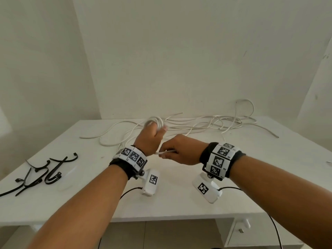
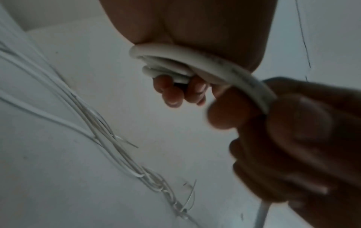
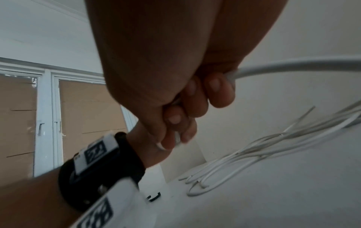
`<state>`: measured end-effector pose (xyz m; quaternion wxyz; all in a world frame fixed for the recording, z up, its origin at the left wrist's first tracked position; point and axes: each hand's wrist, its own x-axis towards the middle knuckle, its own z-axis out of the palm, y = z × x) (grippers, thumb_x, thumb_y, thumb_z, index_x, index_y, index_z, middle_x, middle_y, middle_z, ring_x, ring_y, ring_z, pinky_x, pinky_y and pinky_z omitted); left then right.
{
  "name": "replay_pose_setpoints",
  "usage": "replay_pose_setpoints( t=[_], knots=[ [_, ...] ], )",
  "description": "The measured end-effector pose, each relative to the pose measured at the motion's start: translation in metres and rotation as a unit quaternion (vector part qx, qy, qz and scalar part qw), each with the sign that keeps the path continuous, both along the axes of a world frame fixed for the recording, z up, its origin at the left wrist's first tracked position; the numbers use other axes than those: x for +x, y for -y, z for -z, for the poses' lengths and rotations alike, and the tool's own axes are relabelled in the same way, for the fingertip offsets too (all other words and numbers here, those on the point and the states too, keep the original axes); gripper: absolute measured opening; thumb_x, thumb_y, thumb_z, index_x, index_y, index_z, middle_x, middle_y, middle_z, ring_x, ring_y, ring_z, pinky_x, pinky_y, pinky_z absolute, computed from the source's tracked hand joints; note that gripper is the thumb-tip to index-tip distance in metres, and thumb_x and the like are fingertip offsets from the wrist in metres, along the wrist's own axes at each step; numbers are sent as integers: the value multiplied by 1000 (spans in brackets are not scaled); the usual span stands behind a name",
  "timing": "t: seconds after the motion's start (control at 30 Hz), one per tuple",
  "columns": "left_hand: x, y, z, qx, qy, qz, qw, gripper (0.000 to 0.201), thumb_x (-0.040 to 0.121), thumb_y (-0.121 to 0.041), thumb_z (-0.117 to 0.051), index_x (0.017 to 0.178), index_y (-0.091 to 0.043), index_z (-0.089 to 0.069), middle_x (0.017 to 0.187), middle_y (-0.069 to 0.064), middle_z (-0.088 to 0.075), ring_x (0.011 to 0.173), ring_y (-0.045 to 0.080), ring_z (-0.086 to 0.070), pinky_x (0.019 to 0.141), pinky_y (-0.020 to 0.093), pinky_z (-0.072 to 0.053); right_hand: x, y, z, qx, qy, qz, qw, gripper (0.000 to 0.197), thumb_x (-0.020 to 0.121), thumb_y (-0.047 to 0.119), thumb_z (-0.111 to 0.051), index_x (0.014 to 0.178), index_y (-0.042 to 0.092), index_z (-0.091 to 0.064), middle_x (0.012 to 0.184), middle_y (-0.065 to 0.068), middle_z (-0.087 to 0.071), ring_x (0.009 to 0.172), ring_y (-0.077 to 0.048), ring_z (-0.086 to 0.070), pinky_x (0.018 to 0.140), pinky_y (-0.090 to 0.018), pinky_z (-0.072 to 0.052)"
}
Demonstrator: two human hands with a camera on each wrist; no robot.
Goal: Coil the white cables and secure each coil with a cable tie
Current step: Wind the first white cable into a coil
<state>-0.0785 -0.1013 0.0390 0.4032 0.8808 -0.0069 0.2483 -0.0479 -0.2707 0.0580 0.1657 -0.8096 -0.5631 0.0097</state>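
Observation:
My left hand [image 1: 152,135] is raised above the table's middle and grips a small coil of white cable [image 1: 156,122]. In the left wrist view the coil [image 2: 166,66] wraps round my curled fingers [image 2: 171,92]. My right hand [image 1: 179,150] sits just right of the left wrist and pinches the free white cable strand [image 1: 166,152]. In the right wrist view that strand [image 3: 293,66] runs off to the right from my fingers [image 3: 218,91]. Loose white cables [image 1: 206,123] lie tangled along the far side of the table.
Several black cable ties [image 1: 41,174] lie on the white table [image 1: 179,203] at the near left, beside a clear plastic bag [image 1: 67,178]. A wall stands directly behind the table. A drawer front [image 1: 240,230] shows under the table's right edge.

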Motion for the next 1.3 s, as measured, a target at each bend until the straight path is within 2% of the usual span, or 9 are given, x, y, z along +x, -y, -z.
replay_pose_setpoints(
  t=[0.07,0.27,0.43,0.63,0.83,0.93,1.0,1.17,1.3],
  knots=[
    [-5,1,2,51,-72,18,996,36,102,-37,-45,75,-13,-40,58,1,-41,52,17,-40,52,29,-36,4,3,-8,-2,11,8,1000,16,97,29,-61,104,19,-71,64,21,-49,59,4,-47,60,-15,-33],
    [-21,4,0,-24,-192,124,973,62,102,-57,-18,76,-12,-52,46,-4,-43,40,16,-34,46,27,-33,16,13,-30,46,5,29,999,9,90,28,-70,92,20,-72,67,20,-56,65,4,-52,59,-12,-35],
    [-25,11,2,-95,-204,164,960,66,91,-69,-24,77,-11,-53,52,-4,-33,44,13,-24,43,21,-25,23,20,-41,100,-18,32,994,8,86,27,-76,85,20,-72,65,22,-62,64,2,-57,59,-11,-41],
    [-37,20,-6,-126,-144,216,957,49,102,-49,-38,72,-11,-46,53,-3,-28,43,12,-19,42,20,-21,37,33,-45,177,-98,43,978,5,85,25,-76,87,20,-76,76,13,-72,70,2,-63,68,-12,-46],
    [-47,28,-27,-203,-66,280,936,41,88,-56,-48,59,-27,-43,49,-4,-25,41,11,-14,39,18,-17,42,29,-42,260,-147,41,953,12,92,30,-67,83,25,-73,52,15,-53,49,-6,-42,53,-17,-38],
    [-48,31,-34,-213,-22,292,932,52,86,-50,-55,58,-9,-39,45,-5,-28,37,10,-18,39,17,-19,40,24,-35,260,-143,23,955,26,100,29,-56,78,28,-69,53,13,-47,50,-8,-39,53,-23,-39],
    [-48,31,-42,-229,10,290,929,59,87,-49,-54,61,2,-38,45,-4,-27,36,10,-19,40,17,-18,38,21,-32,276,-129,25,952,36,102,30,-52,69,37,-63,52,13,-45,48,-8,-37,53,-22,-37],
    [-50,35,-61,-288,85,286,910,41,98,-38,-40,64,-15,-36,45,-4,-24,35,8,-17,37,14,-26,37,17,-19,255,-121,60,957,31,103,37,-49,79,47,-66,59,1,-45,51,-11,-36,54,-21,-35],
    [-36,36,-62,-339,116,222,907,40,97,-48,-34,74,-16,-40,49,-5,-26,36,9,-20,38,17,-25,27,11,-9,209,-102,71,970,27,104,33,-48,85,48,-60,53,17,-50,49,1,-49,55,-11,-34]
  ],
)
